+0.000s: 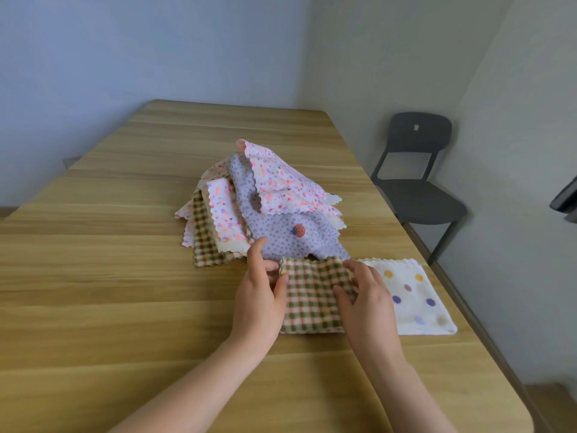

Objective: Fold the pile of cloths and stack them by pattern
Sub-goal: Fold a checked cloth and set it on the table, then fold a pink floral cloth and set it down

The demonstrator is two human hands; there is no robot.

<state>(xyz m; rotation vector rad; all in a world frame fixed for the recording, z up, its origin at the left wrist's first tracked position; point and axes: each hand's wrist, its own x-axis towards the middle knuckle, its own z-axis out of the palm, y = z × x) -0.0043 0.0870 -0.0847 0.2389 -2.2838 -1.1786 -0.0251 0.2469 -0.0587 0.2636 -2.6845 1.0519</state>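
I'm mid-fold on the check cloth (312,303), left grip (259,296) pinching its left edge, right grip (367,298) seemingly pinching the right; next it probably wants flattening beside the dotted cloth (418,304).

We held the checked cloth (312,301) between our left hand (259,295) and right hand (368,301). Just beyond the grip the pile of cloths (281,207) stood high, touching the checked cloth's far edge and blocking any low path forward. Right of the grip the folded dotted cloth (415,301) lay just beside our fingers. Left of the grip, and nearer us, the table (109,276) was bare wood. A chair (418,195) stood past the table's right edge, well apart.
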